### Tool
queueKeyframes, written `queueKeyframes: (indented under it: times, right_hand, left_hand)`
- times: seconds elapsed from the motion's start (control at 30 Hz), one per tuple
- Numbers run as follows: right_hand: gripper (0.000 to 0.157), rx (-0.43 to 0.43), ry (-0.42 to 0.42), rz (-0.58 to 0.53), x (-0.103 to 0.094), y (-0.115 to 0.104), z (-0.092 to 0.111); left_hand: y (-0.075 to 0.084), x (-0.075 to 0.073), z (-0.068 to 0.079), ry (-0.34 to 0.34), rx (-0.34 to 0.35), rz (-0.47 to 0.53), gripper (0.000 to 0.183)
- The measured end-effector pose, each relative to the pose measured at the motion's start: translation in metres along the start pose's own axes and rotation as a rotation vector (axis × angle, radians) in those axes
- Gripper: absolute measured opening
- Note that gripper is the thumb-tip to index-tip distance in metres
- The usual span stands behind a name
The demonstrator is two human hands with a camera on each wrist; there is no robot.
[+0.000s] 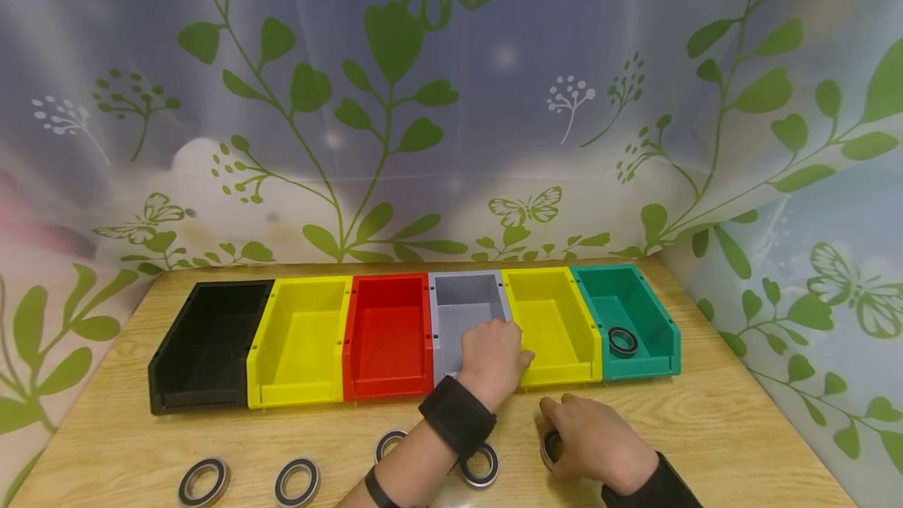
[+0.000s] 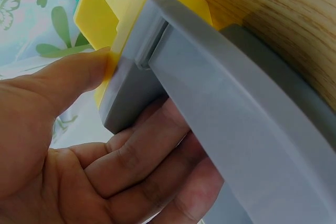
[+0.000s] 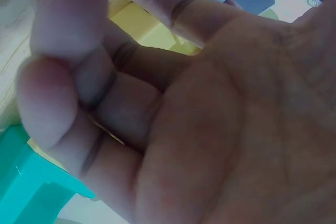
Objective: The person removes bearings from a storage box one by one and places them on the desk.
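My left hand (image 1: 491, 355) reaches over the front of the grey bin (image 1: 469, 288). In the left wrist view its thumb rests at the edge of the neighbouring yellow bin (image 2: 100, 17), apart from the fingers (image 2: 131, 163), whose tips are hidden behind the grey lip. Low on the table, my right hand (image 1: 596, 441) pinches a black-and-silver ball bearing (image 1: 549, 449) between thumb and forefinger, covering part of it. The bearing is hidden in the right wrist view, where the other fingers (image 3: 50, 103) are bent. Another bearing (image 1: 622, 342) lies in the green bin (image 1: 659, 363).
Left of the grey bin stand a red bin (image 1: 388, 386), a yellow bin (image 1: 296, 394) and a black bin (image 1: 201, 398). Bearings (image 1: 203, 482) (image 1: 296, 482) lie at the front left of the wooden table (image 1: 734, 429); others (image 1: 482, 467) (image 1: 388, 441) lie beside the left forearm.
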State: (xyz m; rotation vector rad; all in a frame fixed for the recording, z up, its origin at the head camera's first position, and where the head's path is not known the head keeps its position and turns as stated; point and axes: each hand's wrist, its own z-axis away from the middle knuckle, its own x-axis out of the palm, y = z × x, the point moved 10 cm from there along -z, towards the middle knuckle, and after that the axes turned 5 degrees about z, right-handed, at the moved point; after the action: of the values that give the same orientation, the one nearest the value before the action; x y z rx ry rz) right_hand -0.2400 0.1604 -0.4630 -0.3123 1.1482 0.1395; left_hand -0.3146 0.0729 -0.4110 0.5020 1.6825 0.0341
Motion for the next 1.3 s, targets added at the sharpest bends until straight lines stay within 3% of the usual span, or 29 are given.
queueKeyframes:
  times: [0.83,1.1,1.3]
  right_hand:
    - [0.053,-0.055,0.093,0.065,-0.001,-0.004,0.002]
    - [0.047,-0.044,0.117,0.076,-0.005,-0.003,0.005]
    - [0.04,-0.036,0.088,0.036,-0.013,-0.001,0.004]
  left_hand:
    - [-0.002,0.003,0.001,-0.01,-0.009,0.027,0.039]
    - [-0.002,0.003,0.001,-0.014,-0.008,0.018,0.04]
    - [-0.002,0.002,0.002,-0.006,-0.008,0.011,0.045]
